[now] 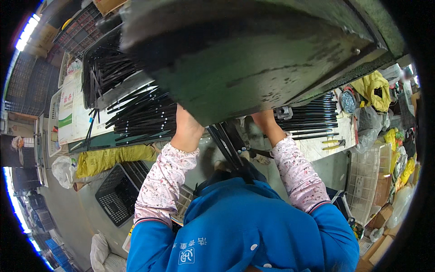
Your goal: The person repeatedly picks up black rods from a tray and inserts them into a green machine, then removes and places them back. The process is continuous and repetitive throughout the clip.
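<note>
A large green machine housing (253,59) fills the upper middle and covers my fingers. My left hand (186,129) reaches up under its lower edge, next to a pile of long black rods (145,115) on the bench. My right hand (265,120) also goes under the housing, beside a second stack of black rods (315,115). Only the wrists and the backs of the hands show, so any grip is hidden. A few black rods (226,145) slant down between my forearms toward my body. I wear floral sleeve covers and a blue jacket.
A black tray of more rods (102,68) sits at the upper left. A black plastic crate (115,195) and a yellow sack (106,159) lie on the floor to the left. A white basket (364,181), yellow bags and cardboard boxes crowd the right side.
</note>
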Demonstrator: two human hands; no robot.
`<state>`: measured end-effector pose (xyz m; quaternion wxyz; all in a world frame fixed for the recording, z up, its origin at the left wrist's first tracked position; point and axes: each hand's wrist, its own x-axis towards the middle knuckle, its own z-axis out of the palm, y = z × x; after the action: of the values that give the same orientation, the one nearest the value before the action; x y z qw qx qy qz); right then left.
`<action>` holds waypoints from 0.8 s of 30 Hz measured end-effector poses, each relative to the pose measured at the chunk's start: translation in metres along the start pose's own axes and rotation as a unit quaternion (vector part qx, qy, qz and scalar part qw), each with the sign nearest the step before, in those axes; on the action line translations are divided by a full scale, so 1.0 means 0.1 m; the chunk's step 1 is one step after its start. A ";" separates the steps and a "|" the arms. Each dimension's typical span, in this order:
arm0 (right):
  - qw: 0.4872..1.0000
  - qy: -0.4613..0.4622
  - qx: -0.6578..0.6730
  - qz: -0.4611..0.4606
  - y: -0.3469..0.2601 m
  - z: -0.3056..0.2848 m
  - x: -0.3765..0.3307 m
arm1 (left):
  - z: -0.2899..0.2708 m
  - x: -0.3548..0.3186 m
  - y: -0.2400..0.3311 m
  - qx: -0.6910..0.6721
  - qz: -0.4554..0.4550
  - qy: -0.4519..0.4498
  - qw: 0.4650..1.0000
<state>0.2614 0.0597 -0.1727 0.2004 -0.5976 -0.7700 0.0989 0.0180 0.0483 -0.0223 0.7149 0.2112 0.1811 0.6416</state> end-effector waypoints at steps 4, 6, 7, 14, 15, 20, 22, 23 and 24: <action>0.993 -0.049 -0.074 -0.077 -0.49 -0.62 -0.03 | 0.02 -0.05 0.01 0.086 0.031 0.111 0.990; 0.987 0.036 0.086 -0.131 -0.71 -0.80 -0.05 | 0.15 -0.09 0.01 0.157 0.044 0.151 0.975; 0.983 0.069 0.089 -0.148 -0.81 -0.85 -0.05 | 0.18 -0.11 0.04 0.175 0.034 0.164 0.970; 0.959 0.099 0.226 -0.136 -1.31 -1.15 0.05 | 0.04 -0.39 0.22 0.150 -0.022 0.154 0.976; 0.947 0.102 0.279 -0.120 -1.35 -1.18 0.04 | 0.05 -0.42 0.22 0.159 -0.014 0.152 0.975; 0.973 0.054 0.190 -0.116 -1.42 -1.34 -0.20 | -0.05 -0.55 0.19 0.217 0.001 0.145 0.965; 0.968 0.121 0.172 -0.133 -1.38 -1.35 -0.16 | 0.00 -0.59 0.19 0.215 0.015 0.135 0.967; 0.964 0.154 0.163 -0.142 -1.36 -1.37 -0.15 | 0.03 -0.61 0.19 0.214 0.022 0.130 0.968; 0.967 0.149 0.155 -0.138 -1.36 -1.37 -0.14 | 0.02 -0.60 0.20 0.225 0.014 0.137 0.965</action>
<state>0.2030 -0.0022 0.0010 0.4149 -0.4548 -0.7819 0.0985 -0.0043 -0.0102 -0.0102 0.6082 0.2794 0.4136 0.6172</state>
